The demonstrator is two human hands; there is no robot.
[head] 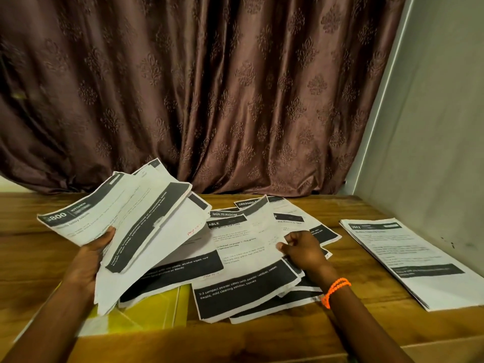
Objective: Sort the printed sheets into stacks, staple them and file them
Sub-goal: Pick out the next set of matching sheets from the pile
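My left hand (90, 260) grips a thick fanned bundle of printed sheets (136, 221), lifted and tilted above the wooden table (262, 334); its top sheet reads "800 KITCHEN". Several loose printed sheets (243, 271) with black bands lie spread across the middle of the table. My right hand (301, 248), with an orange bead bracelet at the wrist, pinches the right edge of the top loose sheet. A separate neat stack of sheets (408, 260) lies at the right. A yellow folder (146, 310) lies partly under the loose sheets.
A brown patterned curtain (209, 95) hangs behind the table's far edge. A pale wall (432, 127) borders the table on the right. Bare wood shows along the front edge and at the far left.
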